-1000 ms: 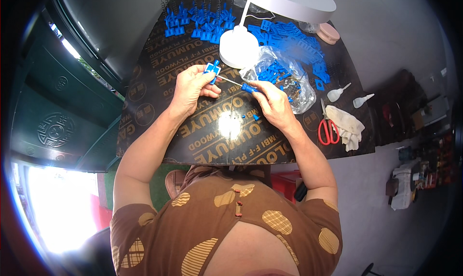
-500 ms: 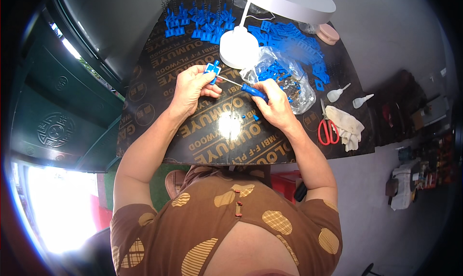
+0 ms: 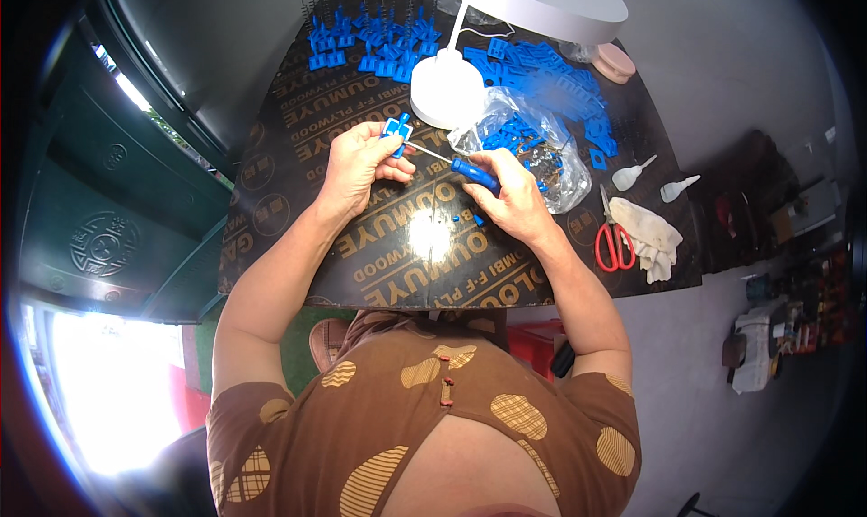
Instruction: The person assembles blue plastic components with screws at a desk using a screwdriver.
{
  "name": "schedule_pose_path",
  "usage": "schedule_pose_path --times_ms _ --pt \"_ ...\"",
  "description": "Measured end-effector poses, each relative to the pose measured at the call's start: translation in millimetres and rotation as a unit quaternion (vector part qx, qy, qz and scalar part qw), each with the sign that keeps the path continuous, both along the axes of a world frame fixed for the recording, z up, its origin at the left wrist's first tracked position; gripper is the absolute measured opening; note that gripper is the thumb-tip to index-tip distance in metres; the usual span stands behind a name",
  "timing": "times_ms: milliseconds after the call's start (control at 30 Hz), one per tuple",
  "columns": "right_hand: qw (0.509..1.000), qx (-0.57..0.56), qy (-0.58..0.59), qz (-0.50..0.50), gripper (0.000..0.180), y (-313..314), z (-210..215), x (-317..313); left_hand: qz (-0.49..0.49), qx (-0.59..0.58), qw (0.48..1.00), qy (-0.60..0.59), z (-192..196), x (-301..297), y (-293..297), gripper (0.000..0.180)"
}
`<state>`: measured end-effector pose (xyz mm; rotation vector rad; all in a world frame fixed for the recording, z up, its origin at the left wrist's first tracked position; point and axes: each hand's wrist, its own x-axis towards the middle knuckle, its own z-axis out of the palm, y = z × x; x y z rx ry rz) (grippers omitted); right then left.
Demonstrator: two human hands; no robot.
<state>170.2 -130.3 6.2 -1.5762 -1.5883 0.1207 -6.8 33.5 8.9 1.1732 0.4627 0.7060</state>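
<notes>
My left hand [image 3: 353,163] pinches a small blue plastic part [image 3: 397,130] with a pale square face, held up above the dark table. In my right hand [image 3: 511,195] is a screwdriver [image 3: 473,171] with a blue handle. Its thin metal shaft points left, and its tip meets the lower right side of the blue part. Whether the tip sits in a screw is too small to tell. Just below the right hand, a few tiny blue pieces [image 3: 480,220] lie on the table.
A white lamp [image 3: 447,88] stands beyond my hands. Right of it lie a clear plastic bag [image 3: 571,181] of small pieces and a blue pile [image 3: 542,74]. Blue parts with springs [image 3: 384,52] stand far left. Red-handled scissors [image 3: 615,246], a cloth [image 3: 647,235] and squeeze bottles [image 3: 632,175] lie right.
My right hand and the screwdriver handle have shifted and turned slightly. The left hand and the blue part stay nearly in place.
</notes>
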Motion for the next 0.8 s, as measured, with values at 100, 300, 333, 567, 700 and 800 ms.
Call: schedule_pose_path --times_ms 100,300,333,567,700,800 --pt "0.999 -0.047 0.015 -0.024 0.031 -1.2 -3.0 4.9 -0.004 0.002 1.0 -0.005 -0.4 0.8 1.2 0.025" --pt "1.0 0.003 -0.019 -0.018 0.023 -0.5 -3.7 4.6 -0.004 0.0 1.0 -0.004 -1.2 0.0 1.1 0.025" --pt "1.0 0.003 -0.02 -0.018 0.023 -0.2 -4.3 5.1 -0.002 0.0 1.0 -0.002 -0.9 -0.1 0.8 0.025" --pt "0.999 0.011 -0.032 -0.015 0.023 0.4 -2.5 4.7 -0.005 -0.002 1.0 -0.008 -0.2 -0.3 -0.2 0.025" --pt "0.999 0.001 -0.022 -0.023 0.026 -0.7 1.8 -0.7 -0.006 -0.002 1.0 -0.005 -0.2 -0.4 -0.2 0.025" --pt "0.999 -0.023 0.008 -0.028 0.028 -0.7 -3.1 3.3 -0.008 -0.001 1.0 -0.007 -0.7 0.1 0.7 0.025"
